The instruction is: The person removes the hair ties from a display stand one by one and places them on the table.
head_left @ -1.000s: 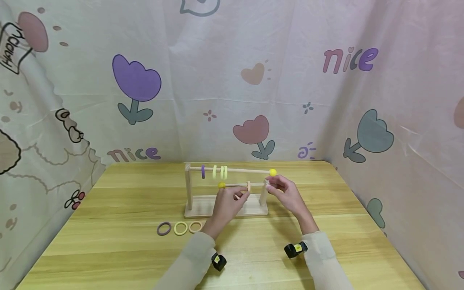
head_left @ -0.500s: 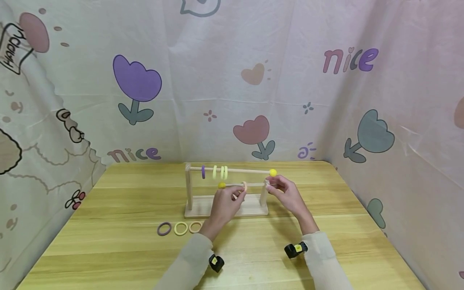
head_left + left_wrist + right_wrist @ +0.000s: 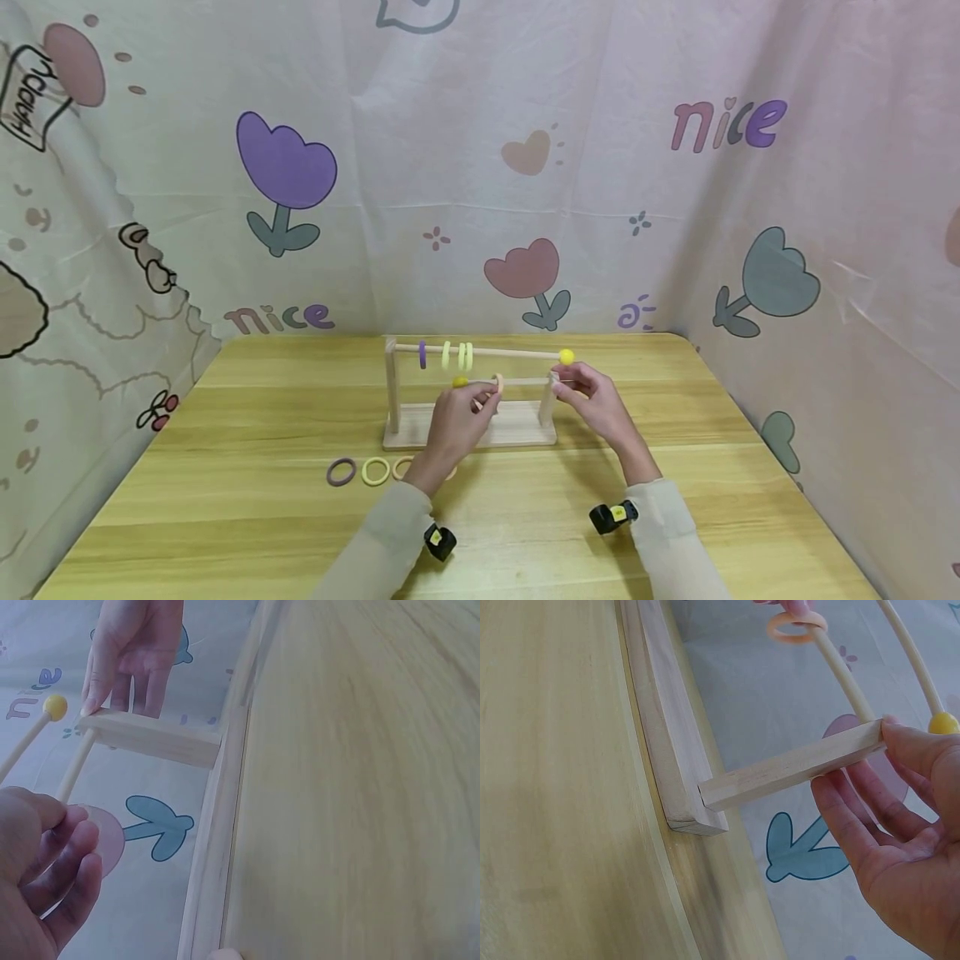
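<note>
My left hand pinches a peach-orange ring threaded on the lower rod of a wooden stand. In the right wrist view, fingertips touch that ring where it surrounds the rod. My right hand grips the top of the short right post, thumb on one side and fingers beneath. The lower rod ends in a yellow ball, partly behind the left hand. On the upper rod hang a purple ring and several pale yellow rings.
On the table, left of the left forearm, lie a purple ring, a yellow ring and a peach ring partly hidden by the wrist. Another peach ring shows right of it. A patterned curtain hangs behind.
My left hand has slid the peach ring leftward along the lower rod, toward the yellow ball. The right hand has kept its hold on the post.
</note>
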